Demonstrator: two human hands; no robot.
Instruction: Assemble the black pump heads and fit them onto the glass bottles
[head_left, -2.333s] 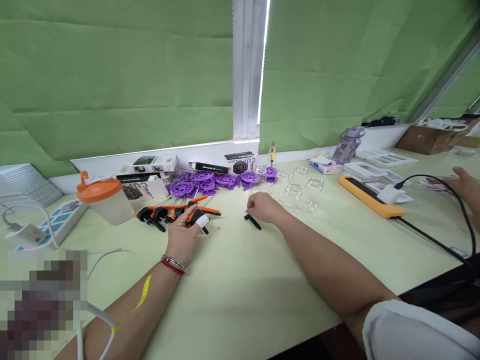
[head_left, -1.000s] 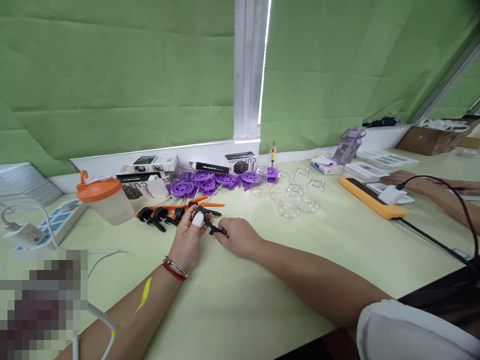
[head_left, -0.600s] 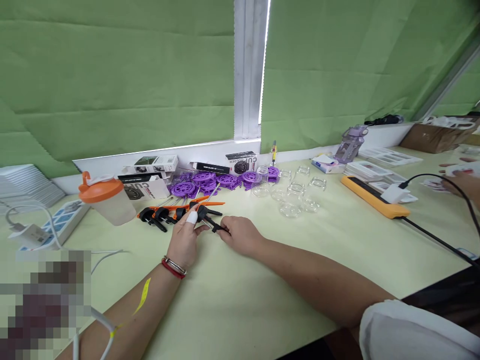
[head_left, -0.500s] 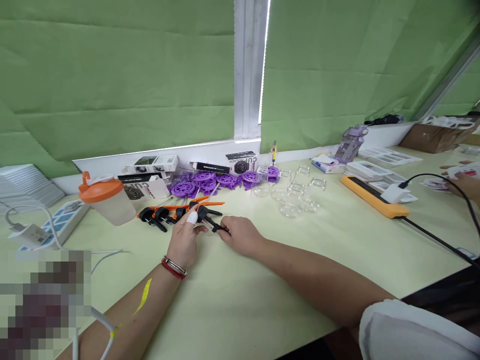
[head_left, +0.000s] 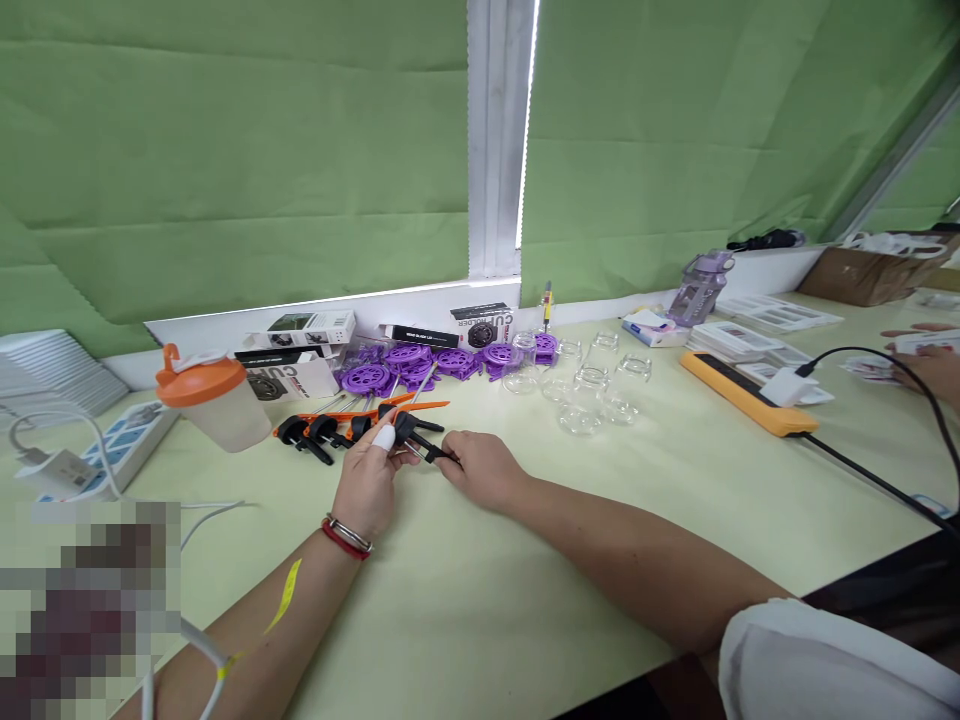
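Assembly, seemingly: left hand point(head_left: 366, 482) pinching black clamp point(head_left: 403, 429), right hand point(head_left: 484, 470) pinching black stem point(head_left: 436, 455) (fiddly, surely); next calls for steady alignment.

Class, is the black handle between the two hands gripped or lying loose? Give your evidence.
Gripped: the outer end of the black handle sits between the fingers of the right hand.

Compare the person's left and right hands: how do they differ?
The left hand has a white cover on its thumb; the right hand shows none.
The left wrist bears metal bangles and a red band; the right wrist is bare.
The left hand holds a chunky black piece; the right hand pinches a slim black bar.
Both hold something black.
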